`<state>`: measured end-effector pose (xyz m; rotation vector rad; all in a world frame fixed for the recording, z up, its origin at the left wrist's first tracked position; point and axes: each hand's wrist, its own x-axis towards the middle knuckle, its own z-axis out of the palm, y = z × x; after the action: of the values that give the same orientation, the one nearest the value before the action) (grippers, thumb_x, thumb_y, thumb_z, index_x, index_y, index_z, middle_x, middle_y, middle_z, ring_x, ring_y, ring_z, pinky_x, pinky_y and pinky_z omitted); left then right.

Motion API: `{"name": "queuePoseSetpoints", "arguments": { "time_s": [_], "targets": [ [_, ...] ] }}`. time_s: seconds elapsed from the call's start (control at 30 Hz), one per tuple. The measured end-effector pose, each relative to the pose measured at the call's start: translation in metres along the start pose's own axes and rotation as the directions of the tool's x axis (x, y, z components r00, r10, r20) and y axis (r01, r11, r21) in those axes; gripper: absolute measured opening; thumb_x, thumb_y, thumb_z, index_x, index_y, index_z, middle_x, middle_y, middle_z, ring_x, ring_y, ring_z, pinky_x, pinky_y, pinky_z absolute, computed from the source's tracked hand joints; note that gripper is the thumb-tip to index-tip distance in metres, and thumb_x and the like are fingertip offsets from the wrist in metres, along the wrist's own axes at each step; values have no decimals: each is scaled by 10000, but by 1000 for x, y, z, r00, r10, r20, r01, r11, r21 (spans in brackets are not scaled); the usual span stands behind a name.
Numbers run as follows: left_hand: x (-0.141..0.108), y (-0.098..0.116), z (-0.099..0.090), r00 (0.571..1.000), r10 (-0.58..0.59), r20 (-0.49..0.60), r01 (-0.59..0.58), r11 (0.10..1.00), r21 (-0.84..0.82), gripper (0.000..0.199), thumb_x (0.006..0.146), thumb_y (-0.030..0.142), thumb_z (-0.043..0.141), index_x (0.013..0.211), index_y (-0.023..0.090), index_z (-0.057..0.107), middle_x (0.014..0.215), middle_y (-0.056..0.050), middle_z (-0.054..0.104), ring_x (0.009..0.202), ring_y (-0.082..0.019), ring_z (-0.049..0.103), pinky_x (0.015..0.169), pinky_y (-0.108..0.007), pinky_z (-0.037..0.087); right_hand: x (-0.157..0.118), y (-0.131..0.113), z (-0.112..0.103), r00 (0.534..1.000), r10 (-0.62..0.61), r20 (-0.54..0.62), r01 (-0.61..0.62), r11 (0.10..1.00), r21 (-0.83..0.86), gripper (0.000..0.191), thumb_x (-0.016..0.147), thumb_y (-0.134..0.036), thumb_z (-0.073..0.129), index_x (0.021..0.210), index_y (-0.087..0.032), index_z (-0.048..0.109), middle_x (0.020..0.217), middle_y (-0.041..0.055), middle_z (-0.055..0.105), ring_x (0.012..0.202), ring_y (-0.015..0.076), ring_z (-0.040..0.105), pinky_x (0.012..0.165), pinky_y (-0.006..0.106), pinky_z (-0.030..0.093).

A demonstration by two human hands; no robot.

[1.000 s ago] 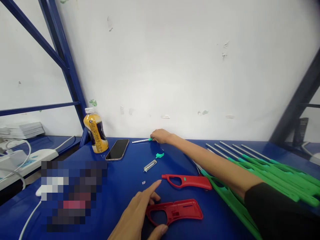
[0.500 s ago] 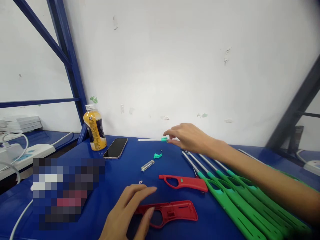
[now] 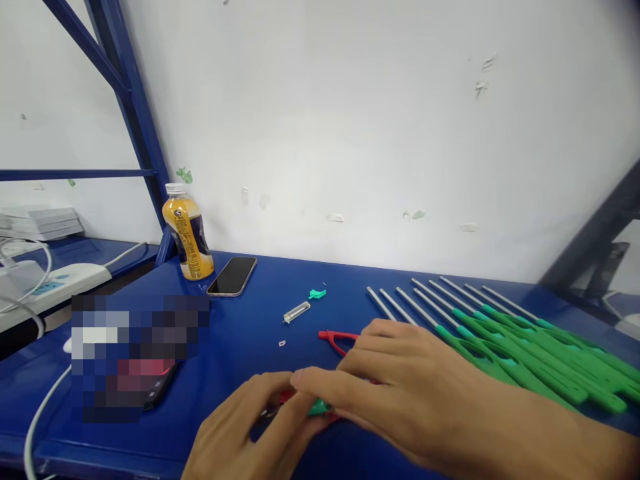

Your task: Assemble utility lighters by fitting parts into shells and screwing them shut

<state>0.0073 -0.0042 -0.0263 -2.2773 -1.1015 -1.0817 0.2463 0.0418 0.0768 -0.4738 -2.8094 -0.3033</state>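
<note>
My left hand (image 3: 250, 427) and my right hand (image 3: 395, 387) meet at the front middle of the blue table. Fingers of both close round a red half shell (image 3: 286, 396), mostly hidden, with a teal piece (image 3: 319, 407) against it. Just beyond my right hand lies another red shell (image 3: 340, 339), its rear part covered. Farther back are a clear small cylinder (image 3: 297, 311), a teal trigger piece (image 3: 317, 293) and a tiny pale part (image 3: 282, 343). To the right, several green lighters (image 3: 530, 347) with metal rods lie side by side.
A yellow drink bottle (image 3: 187, 233) and a black phone (image 3: 233, 276) stand and lie at the back left. A blurred-out patch (image 3: 135, 360), a white cable (image 3: 40, 417) and a power strip (image 3: 70, 283) are farther left.
My right hand has come from the back of the table to the front, beside my left hand. The rod with its teal piece has left the back, and the view has shifted.
</note>
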Motion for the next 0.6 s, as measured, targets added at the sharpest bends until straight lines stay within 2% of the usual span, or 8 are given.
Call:
{"name": "queuePoseSetpoints", "arguments": {
  "time_s": [0.1,0.23,0.43,0.53,0.6],
  "targets": [
    [-1,-3,-1,997,-52,60,57,994,-89,215,1137,283,533,1292,243,677,1061,-9,746,881,-80,766,835,-144,588,-1,10,10,999,-6,36,5,1000,23,561,998,-192,730,1496,-252,477,1012,-9,790,838,192,718,723,344,442],
    [-2,-7,-8,988,-122,97,134,983,-124,195,1129,285,545,1282,269,665,1124,2,749,897,-76,781,845,-113,584,-5,17,16,998,39,59,-41,999,33,430,1013,-214,711,1418,-272,579,1066,26,796,896,182,722,743,311,457],
    [0,-14,-22,980,-151,126,170,974,-152,190,1136,353,513,1252,318,659,1106,34,762,886,-85,796,781,-81,583,-4,17,15,994,99,43,-104,986,133,281,1071,-268,647,1349,-303,657,1041,10,806,904,175,735,772,306,502],
    [-2,-17,-24,970,-179,167,209,959,-191,209,1139,376,498,1266,343,660,1119,54,759,913,-76,798,812,-56,565,-4,15,14,989,133,69,-146,964,223,249,1105,-341,604,1349,-315,649,1090,2,805,940,182,750,810,320,531],
    [-4,-19,-26,960,-191,207,229,957,-179,254,1137,378,492,1348,365,634,1152,55,752,960,-79,799,847,-54,557,-4,13,13,983,166,77,-180,953,245,333,1097,-463,604,1402,-330,622,1155,6,805,959,204,762,822,346,560]
  ]
}}
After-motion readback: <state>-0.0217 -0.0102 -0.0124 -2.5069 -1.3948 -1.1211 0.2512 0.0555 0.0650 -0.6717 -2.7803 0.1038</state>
